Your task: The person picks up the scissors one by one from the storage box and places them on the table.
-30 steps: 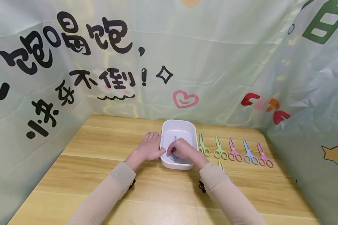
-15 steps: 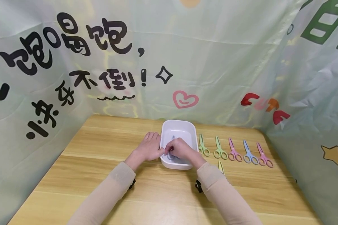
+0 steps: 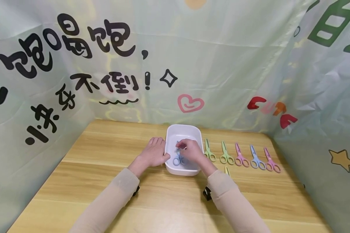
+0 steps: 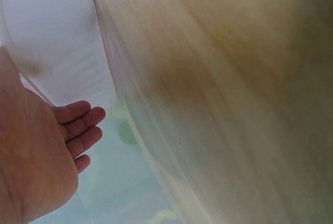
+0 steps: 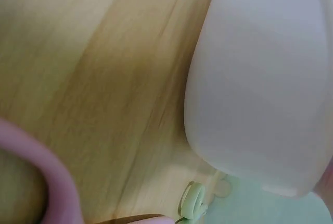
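Note:
A pair of blue scissors (image 3: 178, 158) lies in the white plastic box (image 3: 168, 137), handle loops toward the near end. Over its blades hovers my right hand (image 3: 191, 151), fingers loosely bent and apart from the loops. Whether the fingertips touch the blades cannot be told. My left hand (image 3: 154, 152) rests against the box's left side, its thumb at the rim. In the left wrist view the fingers (image 4: 83, 125) of that hand lie straight beside the white wall. The right wrist view shows mostly the box's outer wall (image 5: 255, 88), with the hand barely in view.
Right of the box, several scissors lie in a row: green scissors (image 3: 209, 151), more green scissors (image 3: 226, 154), pink scissors (image 3: 240, 156), blue scissors (image 3: 257, 159) and pink scissors (image 3: 271, 161). A yellow blade (image 3: 227, 171) shows beside the right sleeve. A printed curtain (image 3: 221, 64) surrounds the wooden table (image 3: 105, 149).
The right hand shifted the blue scissors leftward in the box, then loosened its fingers and drew off the handle loops. The left hand stayed at the box's side.

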Demonstrator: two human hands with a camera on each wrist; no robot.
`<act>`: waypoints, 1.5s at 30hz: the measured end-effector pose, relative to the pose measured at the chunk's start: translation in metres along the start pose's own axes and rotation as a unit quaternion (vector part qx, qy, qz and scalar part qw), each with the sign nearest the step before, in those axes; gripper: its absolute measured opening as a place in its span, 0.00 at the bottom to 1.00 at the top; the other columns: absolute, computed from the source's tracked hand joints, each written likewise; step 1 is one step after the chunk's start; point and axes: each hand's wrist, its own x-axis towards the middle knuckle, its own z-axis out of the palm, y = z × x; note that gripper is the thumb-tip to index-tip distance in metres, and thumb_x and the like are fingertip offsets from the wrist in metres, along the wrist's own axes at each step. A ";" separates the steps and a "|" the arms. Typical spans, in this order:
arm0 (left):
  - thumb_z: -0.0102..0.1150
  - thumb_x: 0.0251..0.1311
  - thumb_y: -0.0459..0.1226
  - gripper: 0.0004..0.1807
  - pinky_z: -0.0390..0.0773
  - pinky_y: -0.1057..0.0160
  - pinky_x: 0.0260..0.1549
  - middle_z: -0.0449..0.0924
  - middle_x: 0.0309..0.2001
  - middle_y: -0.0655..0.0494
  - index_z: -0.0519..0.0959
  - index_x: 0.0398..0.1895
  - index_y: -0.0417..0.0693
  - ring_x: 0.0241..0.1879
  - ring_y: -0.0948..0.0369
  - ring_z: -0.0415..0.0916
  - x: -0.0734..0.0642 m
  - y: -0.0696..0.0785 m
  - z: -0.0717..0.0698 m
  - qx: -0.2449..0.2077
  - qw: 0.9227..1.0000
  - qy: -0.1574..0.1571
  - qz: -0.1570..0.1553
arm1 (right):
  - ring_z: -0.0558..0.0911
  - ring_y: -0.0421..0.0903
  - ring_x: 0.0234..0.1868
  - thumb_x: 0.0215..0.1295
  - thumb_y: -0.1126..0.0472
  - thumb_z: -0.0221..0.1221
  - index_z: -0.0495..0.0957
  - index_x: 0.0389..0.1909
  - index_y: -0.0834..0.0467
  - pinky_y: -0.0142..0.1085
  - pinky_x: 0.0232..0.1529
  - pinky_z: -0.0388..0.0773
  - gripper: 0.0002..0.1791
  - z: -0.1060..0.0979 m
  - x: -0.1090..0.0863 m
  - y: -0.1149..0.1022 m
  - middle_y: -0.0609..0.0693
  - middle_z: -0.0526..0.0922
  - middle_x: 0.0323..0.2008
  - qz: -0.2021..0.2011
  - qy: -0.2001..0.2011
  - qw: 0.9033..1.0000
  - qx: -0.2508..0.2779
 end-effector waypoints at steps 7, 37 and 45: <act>0.50 0.69 0.52 0.36 0.54 0.46 0.75 0.70 0.63 0.38 0.69 0.66 0.29 0.67 0.44 0.62 0.000 0.000 0.000 -0.006 1.000 -0.003 -0.004 | 0.81 0.47 0.39 0.46 0.77 0.69 0.83 0.46 0.65 0.40 0.46 0.81 0.22 0.000 0.000 0.004 0.54 0.84 0.38 0.068 -0.008 0.998 0.015; 0.50 0.70 0.53 0.37 0.52 0.46 0.75 0.69 0.64 0.37 0.68 0.67 0.28 0.67 0.44 0.62 0.001 -0.001 0.002 -0.006 1.000 -0.005 -0.005 | 0.84 0.44 0.37 0.54 0.74 0.70 0.87 0.43 0.63 0.37 0.43 0.83 0.14 0.008 -0.001 0.007 0.50 0.87 0.34 0.085 -0.039 0.995 0.036; 0.50 0.70 0.52 0.36 0.54 0.46 0.75 0.70 0.62 0.38 0.69 0.65 0.29 0.66 0.45 0.63 0.001 -0.001 0.000 -0.005 1.000 -0.003 -0.002 | 0.83 0.42 0.33 0.58 0.68 0.70 0.89 0.40 0.60 0.33 0.38 0.80 0.08 0.009 -0.002 0.006 0.49 0.88 0.32 0.079 -0.032 0.995 0.045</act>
